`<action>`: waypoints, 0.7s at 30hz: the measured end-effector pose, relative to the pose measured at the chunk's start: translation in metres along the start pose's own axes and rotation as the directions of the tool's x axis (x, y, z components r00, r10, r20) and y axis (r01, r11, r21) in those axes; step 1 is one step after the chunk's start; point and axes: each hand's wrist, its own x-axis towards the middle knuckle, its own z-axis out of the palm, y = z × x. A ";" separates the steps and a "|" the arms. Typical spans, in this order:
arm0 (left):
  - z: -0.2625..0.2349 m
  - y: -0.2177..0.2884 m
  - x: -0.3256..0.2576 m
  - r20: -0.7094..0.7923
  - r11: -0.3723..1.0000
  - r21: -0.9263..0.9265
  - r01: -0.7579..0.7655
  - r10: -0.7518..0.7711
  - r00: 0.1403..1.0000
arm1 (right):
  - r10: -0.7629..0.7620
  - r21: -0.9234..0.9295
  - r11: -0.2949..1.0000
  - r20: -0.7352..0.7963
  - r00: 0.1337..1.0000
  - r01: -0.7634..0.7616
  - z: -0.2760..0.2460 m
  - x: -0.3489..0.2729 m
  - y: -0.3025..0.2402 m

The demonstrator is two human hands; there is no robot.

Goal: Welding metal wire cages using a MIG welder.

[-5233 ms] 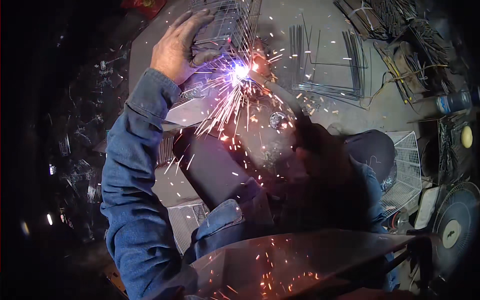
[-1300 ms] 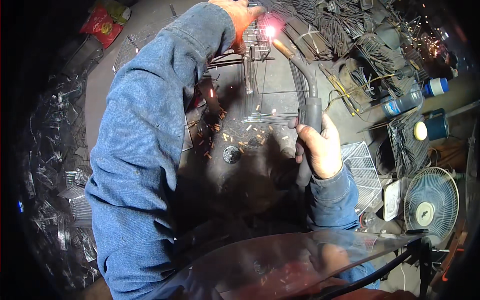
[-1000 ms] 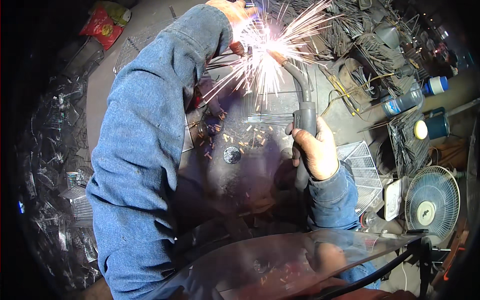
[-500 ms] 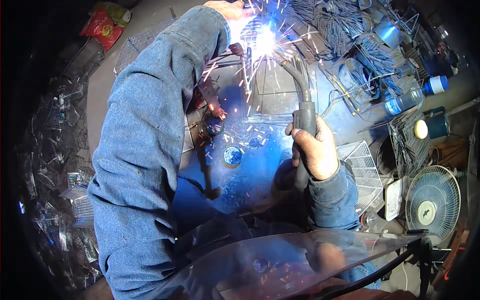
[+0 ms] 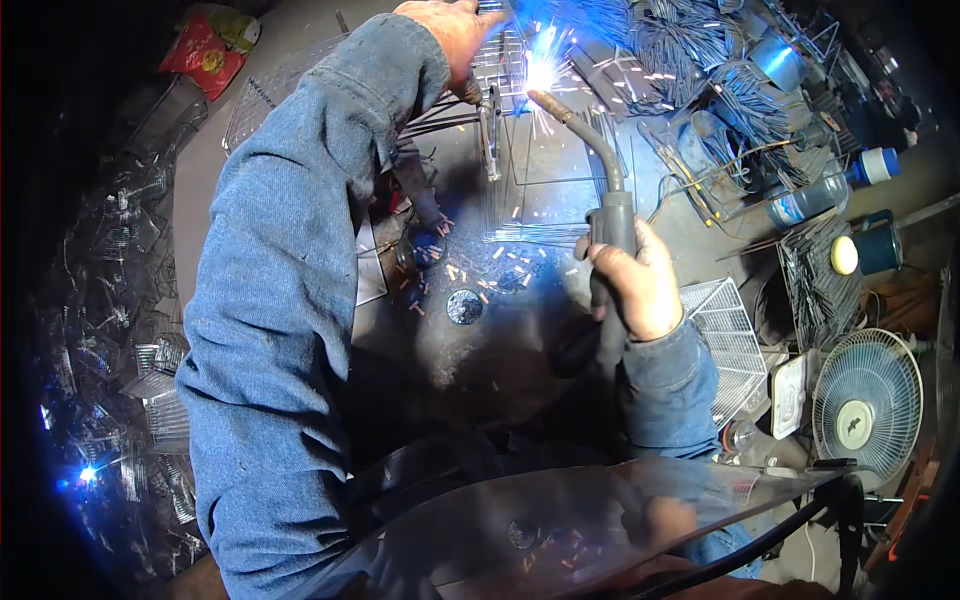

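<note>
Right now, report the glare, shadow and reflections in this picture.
Head view: the welding arc blows out white near the tip of the welding torch; head view: dark shadow covers the lower middle; head view: the transparent visor carries faint reflections.

Welding arc [image 5: 541, 75]: reduced from a second ago's broad spray to a compact blue-white flare. Right hand [image 5: 645, 285]: formerly dark and blurred, now lit, distinct on the torch [image 5: 615, 222]. Left hand [image 5: 455, 32]: shifted nearer the upper edge. Blue light spot [image 5: 88, 474]: newly present, lower left.
</note>
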 end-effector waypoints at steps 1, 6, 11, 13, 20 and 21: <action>0.004 0.000 0.000 -0.027 0.999 -0.034 0.005 -0.006 1.000 | -0.008 0.069 0.998 0.033 0.999 0.006 -0.006 0.005 0.001; 0.050 -0.009 -0.033 -0.361 0.966 -0.257 0.031 -0.126 0.924 | -0.057 0.224 0.972 -0.075 0.996 0.072 -0.021 0.004 0.005; 0.082 -0.006 -0.105 -0.476 0.949 -0.279 0.149 -0.271 0.836 | 0.033 0.192 0.980 0.116 0.993 -0.055 -0.014 0.004 0.021; 0.087 -0.016 -0.098 -0.459 0.961 -0.083 0.263 -0.271 0.846 | 0.022 0.195 0.979 0.158 0.987 -0.053 -0.011 0.004 0.020; 0.004 -0.145 -0.057 -0.373 0.865 0.055 0.498 -0.445 0.814 | 0.091 0.052 0.993 0.254 0.963 -0.108 0.006 0.027 0.038; -0.020 -0.161 -0.064 -0.476 0.830 0.088 0.552 -0.452 0.755 | 0.103 0.023 0.993 0.267 0.958 -0.113 0.009 0.031 0.043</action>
